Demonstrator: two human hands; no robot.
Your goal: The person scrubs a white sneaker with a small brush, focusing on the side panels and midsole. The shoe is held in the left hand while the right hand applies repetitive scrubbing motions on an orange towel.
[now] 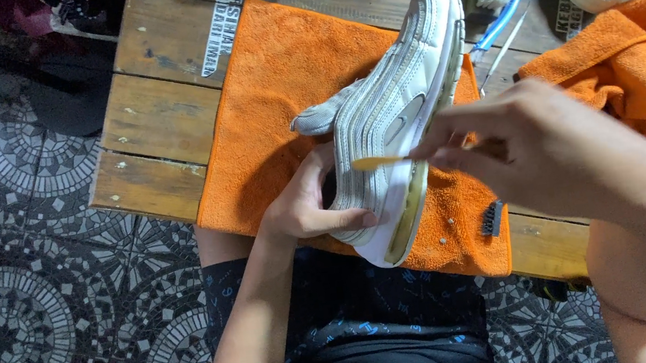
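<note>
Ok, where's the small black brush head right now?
In the head view the small black brush head lies on the flat orange towel near the table's front edge, right of the white sneaker and just below the right hand.

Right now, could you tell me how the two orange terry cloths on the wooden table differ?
The flat orange terry cloth lies spread out under the white sneaker, overhanging the wooden table edge; the crumpled orange terry cloth sits bunched at the right, bearing nothing. Both share colour and fabric.
</note>
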